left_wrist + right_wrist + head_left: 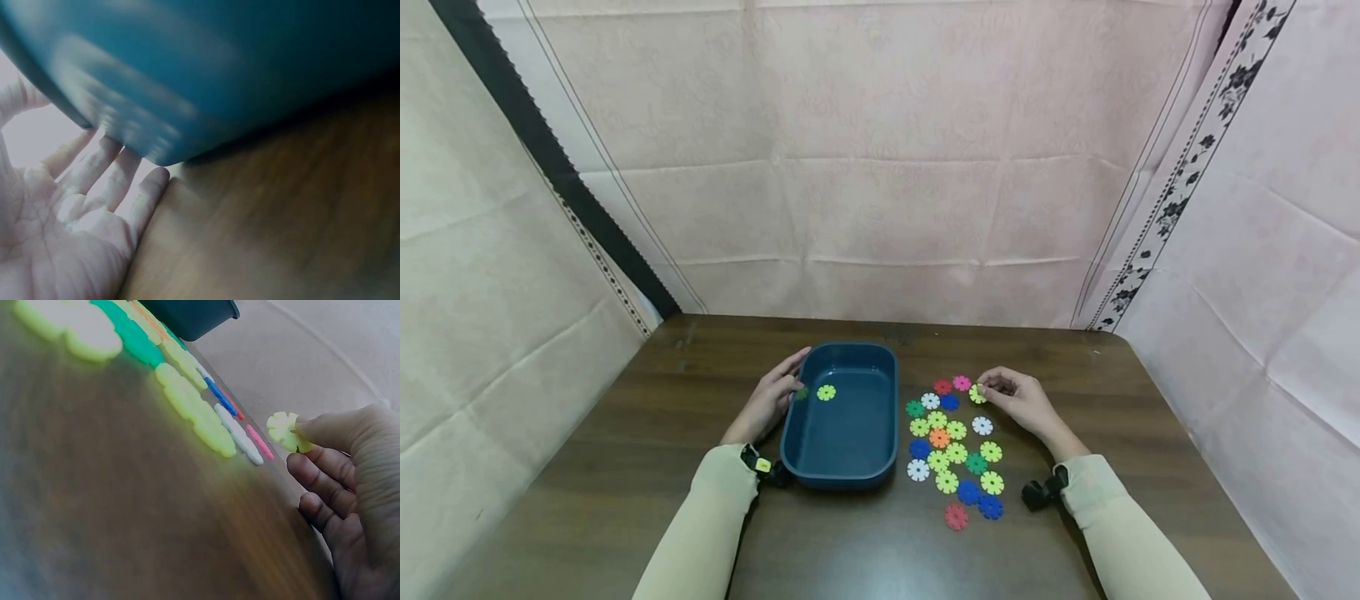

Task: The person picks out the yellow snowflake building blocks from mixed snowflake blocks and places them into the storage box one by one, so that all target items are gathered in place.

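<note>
My left hand (pixel 767 402) holds the left rim of a dark blue plastic tub (pixel 838 446), its thumb over the rim. In the left wrist view the fingers (pixel 115 178) lie against the tub's outer wall. Inside the tub are a yellow-green flower-shaped disc (pixel 826 392) and a darker green one (pixel 802 392) close by the thumb. To the right, my right hand (pixel 1017 400) pinches another yellow-green flower disc (pixel 284 431) between thumb and fingers, at the far edge of the loose discs. The right wrist view shows this disc tilted up above the table.
Between tub and right hand lie several flower discs on the wooden table (pixel 820 542): yellow-green, blue (pixel 990 507), white (pixel 982 426), green (pixel 976 463), red (pixel 956 517), pink (pixel 962 382) and orange (pixel 939 438). Pale cloth (pixel 880 208) hangs behind the table and at both sides.
</note>
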A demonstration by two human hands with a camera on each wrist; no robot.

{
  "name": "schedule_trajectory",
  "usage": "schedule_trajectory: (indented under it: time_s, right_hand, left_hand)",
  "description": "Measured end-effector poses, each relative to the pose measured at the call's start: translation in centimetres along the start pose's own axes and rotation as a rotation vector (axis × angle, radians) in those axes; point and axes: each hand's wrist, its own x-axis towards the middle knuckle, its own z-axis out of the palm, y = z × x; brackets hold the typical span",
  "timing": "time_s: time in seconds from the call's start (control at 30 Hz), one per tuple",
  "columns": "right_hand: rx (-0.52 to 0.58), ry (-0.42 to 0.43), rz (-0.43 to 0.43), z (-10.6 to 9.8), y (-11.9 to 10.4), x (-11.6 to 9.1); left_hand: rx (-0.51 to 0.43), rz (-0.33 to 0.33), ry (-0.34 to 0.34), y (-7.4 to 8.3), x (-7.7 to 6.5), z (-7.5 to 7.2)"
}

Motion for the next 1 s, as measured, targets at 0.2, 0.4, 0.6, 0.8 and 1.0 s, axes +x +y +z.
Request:
schedule_trajectory:
  time_s: [0.2,0.4,0.6,0.8,1.0]
  right_hand:
    - [-0.007,0.004,0.004,0.1,0.1,-0.1]
    - [-0.012,-0.009,0.031,0.1,-0.1,-0.7]
    - [-0.012,0.005,0.004,0.0,-0.4,-0.4]
    - [-0.01,0.002,0.008,-0.2,-0.6,0.1]
    - [0.082,0.01,0.019,-0.2,-0.9,0.3]
  left_hand:
    - [-0.005,0.003,-0.003,-0.1,-0.2,0.0]
    - [-0.011,-0.005,-0.016,-0.4,-0.4,0.0]
    - [0.01,0.003,-0.019,-0.1,-0.2,-0.1]
    - [0.012,0.007,-0.008,0.3,-0.1,-0.2]
    - [-0.002,0.013,-0.015,-0.3,-0.2,-0.1]
